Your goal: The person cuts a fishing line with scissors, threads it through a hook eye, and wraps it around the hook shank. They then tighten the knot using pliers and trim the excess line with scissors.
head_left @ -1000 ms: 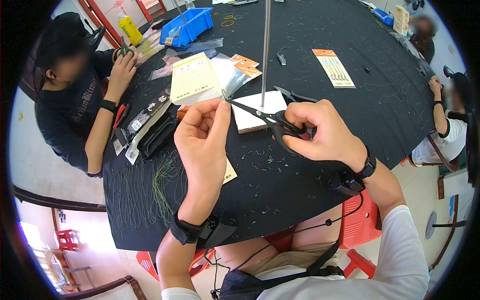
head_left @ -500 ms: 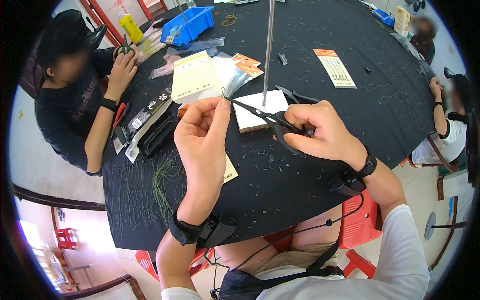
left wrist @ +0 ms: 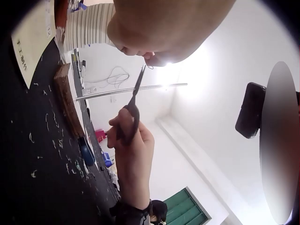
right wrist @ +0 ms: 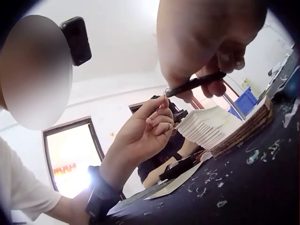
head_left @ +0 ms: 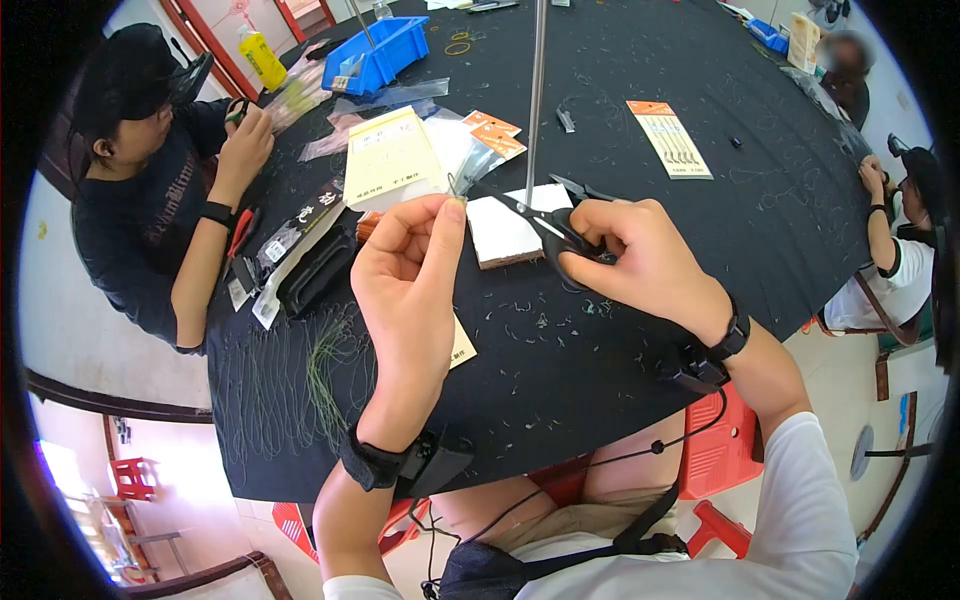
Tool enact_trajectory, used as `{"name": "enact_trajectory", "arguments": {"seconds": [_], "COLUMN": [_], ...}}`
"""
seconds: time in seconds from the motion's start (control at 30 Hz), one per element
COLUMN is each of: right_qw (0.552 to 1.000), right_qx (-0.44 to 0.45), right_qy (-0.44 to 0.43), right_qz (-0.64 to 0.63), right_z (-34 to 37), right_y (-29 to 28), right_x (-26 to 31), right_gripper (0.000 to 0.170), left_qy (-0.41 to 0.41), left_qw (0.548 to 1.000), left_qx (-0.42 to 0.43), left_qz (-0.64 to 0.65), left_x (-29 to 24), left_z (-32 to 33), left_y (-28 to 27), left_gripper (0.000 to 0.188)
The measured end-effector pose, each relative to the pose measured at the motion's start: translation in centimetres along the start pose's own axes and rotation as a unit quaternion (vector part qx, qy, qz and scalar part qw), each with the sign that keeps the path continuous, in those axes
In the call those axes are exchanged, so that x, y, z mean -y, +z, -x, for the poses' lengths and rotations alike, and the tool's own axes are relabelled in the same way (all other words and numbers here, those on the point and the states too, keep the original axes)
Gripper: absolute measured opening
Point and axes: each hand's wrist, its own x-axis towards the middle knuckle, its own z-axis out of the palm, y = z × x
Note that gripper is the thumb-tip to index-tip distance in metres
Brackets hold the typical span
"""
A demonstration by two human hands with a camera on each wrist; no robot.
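Head view: my left hand [head_left: 408, 275] is raised over the black cloth-covered surface [head_left: 600, 370], its thumb and forefinger closed together in a pinch on a small, thin, looped piece of dark metal [head_left: 453, 184], which pokes up past the fingertips. My other left fingers are curled in toward the palm. My right hand [head_left: 655, 262] grips a pair of black-handled metal scissors [head_left: 530, 211], fingers bent around the handles, with the blades pointing toward my left fingertips. The tips are near the metal loop; whether they touch it, I cannot tell.

Behind the scissors lies a white square board with a brown edge [head_left: 500, 238], and a slim, shiny metal rod [head_left: 536, 100] stands upright at it. A thick cream stack of printed paper [head_left: 388, 155] lies beyond my left hand, and a tangle of fine green thread [head_left: 325, 375] spreads beside my left forearm. Well past my right hand lies an orange-topped card holding small dark hooks [head_left: 668, 140]. Short pale thread scraps [head_left: 535, 320] litter the cloth in front of me.
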Motion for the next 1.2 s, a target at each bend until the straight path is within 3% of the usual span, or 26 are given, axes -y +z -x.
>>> {"name": "enact_trajectory", "arguments": {"seconds": [0.1, 0.2, 0.47, 0.5, 0.57, 0.7, 0.77, 0.9, 1.13, 1.2], "right_qw": [0.993, 0.982, 0.99, 0.99, 0.988, 0.988, 0.999, 0.994, 1.0, 0.987], "right_qx": [0.059, 0.072, 0.062, 0.062, 0.129, 0.122, 0.049, -0.029, -0.022, -0.095], "right_qy": [0.014, -0.062, -0.035, -0.035, 0.082, 0.09, -0.005, -0.069, 0.011, -0.104], "right_qz": [0.106, 0.165, 0.12, 0.12, 0.029, -0.032, -0.022, 0.078, 0.016, 0.083], "right_z": [0.0, 0.2, 0.2, 0.1, -0.1, 0.1, 0.1, 0.0, 0.3, 0.3], "right_y": [-0.1, 0.1, -0.1, -0.2, -0.5, -0.3, -0.2, 0.4, -0.3, -0.1], "right_x": [-0.3, -0.8, -0.4, -0.1, 0.4, 0.7, 1.0, -0.3, 0.2, 0.0], "right_gripper": [0.023, 0.023, 0.026, 0.026, 0.026, 0.031, 0.035, 0.035, 0.033, 0.034], "left_qy": [0.004, 0.011, -0.002, 0.02, 0.043, 0.087, 0.1, 0.083, 0.049, 0.052], "left_qw": [1.0, 1.0, 0.999, 0.999, 0.999, 0.991, 0.989, 0.99, 0.997, 0.998], "left_qx": [0.007, 0.018, 0.035, 0.012, -0.011, -0.076, -0.074, -0.087, -0.056, -0.036], "left_qz": [0.014, 0.021, 0.041, 0.024, 0.008, 0.072, 0.079, 0.075, 0.027, 0.024], "left_x": [0.0, 0.3, 0.2, 0.4, 0.4, 0.0, 0.1, 0.2, 0.7, 0.8], "left_z": [0.1, 0.0, 0.1, 0.1, 0.0, 0.0, -0.1, -0.2, -0.2, -0.2], "left_y": [0.0, -0.1, -0.1, 0.0, 0.0, 0.0, -0.2, -0.1, -0.2, -0.4], "left_gripper": [0.012, 0.014, 0.012, 0.012, 0.013, 0.014, 0.015, 0.015, 0.012, 0.011]}}
